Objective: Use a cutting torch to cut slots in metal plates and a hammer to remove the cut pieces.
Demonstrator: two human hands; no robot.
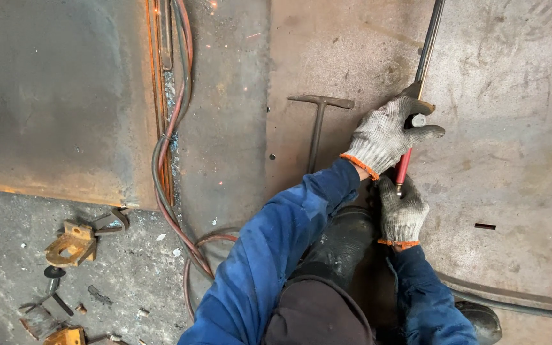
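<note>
I see both hands closed on a long dark metal torch with a red grip (418,96): my left hand (388,134) wraps the valve body, my right hand (402,214) pinches its base. The torch runs toward one o'clock over the rusty steel plate (512,147); a T-shaped steel hammer (318,124) lies at nine o'clock. Seemingly adjusting; steadiness matters next.

Floor: worn steel plates (512,160); rusty sheet (52,96) at ten o'clock; gritty concrete (7,255) at eight o'clock, scrap-strewn.
</note>
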